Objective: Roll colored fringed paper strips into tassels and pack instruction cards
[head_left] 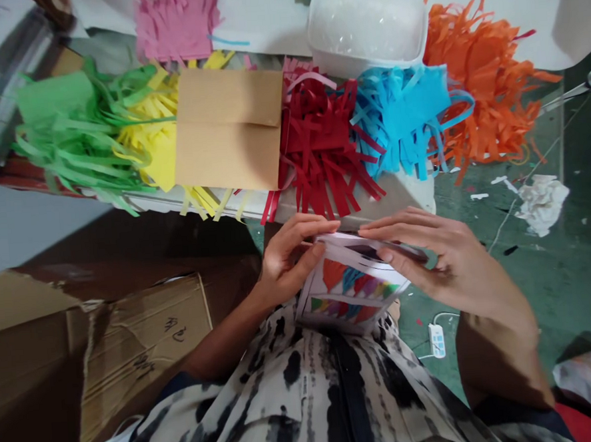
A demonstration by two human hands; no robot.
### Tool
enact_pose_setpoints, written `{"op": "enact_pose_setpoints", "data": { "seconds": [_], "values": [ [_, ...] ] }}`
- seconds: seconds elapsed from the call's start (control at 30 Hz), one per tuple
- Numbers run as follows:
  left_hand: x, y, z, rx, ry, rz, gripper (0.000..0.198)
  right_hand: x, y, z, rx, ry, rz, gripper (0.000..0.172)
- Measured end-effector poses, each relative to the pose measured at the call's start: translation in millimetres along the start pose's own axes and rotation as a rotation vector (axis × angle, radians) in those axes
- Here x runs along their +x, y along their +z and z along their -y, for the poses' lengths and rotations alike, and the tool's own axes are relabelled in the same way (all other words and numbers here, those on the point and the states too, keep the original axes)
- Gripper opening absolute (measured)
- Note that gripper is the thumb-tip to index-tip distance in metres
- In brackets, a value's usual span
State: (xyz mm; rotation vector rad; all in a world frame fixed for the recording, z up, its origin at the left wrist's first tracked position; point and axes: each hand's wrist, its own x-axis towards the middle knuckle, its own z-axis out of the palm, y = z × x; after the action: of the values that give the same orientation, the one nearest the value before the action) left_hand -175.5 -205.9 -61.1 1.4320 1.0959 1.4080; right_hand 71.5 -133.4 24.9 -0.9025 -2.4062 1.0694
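Close against my body is a white printed packet (350,291) with rows of orange, blue, purple and green shapes on its face. My left hand (292,254) pinches its upper left corner between thumb and fingers. At the upper right edge, my right hand (422,246) grips it with the thumb in front and the fingers stretched along the top. A dark gap shows along the packet's upper edge; what is inside cannot be made out. Just beyond my hands, dark red paper tassels (320,139) hang over the table's front edge.
Across the table lie green (69,128), yellow (155,136), pink (178,21), blue (404,114) and orange tassels (487,82). A brown card envelope (230,131) and a white plastic tub (366,26) sit among them. Cardboard (148,350) is at left; a power strip (437,340) lies on the floor.
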Motion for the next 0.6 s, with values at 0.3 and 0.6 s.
{"op": "enact_pose_setpoints", "data": {
  "seconds": [0.3, 0.6],
  "values": [
    [8.7, -9.4, 3.5, -0.014, 0.034, 0.067, 0.017, -20.2, 8.9, -13.1, 0.074, 0.036, 0.017, 0.037],
    [26.1, -4.7, -23.2, 0.005, 0.049, 0.219, 0.039, -23.8, 15.0, -7.4, 0.078, 0.008, -0.08, 0.035]
  ]
}}
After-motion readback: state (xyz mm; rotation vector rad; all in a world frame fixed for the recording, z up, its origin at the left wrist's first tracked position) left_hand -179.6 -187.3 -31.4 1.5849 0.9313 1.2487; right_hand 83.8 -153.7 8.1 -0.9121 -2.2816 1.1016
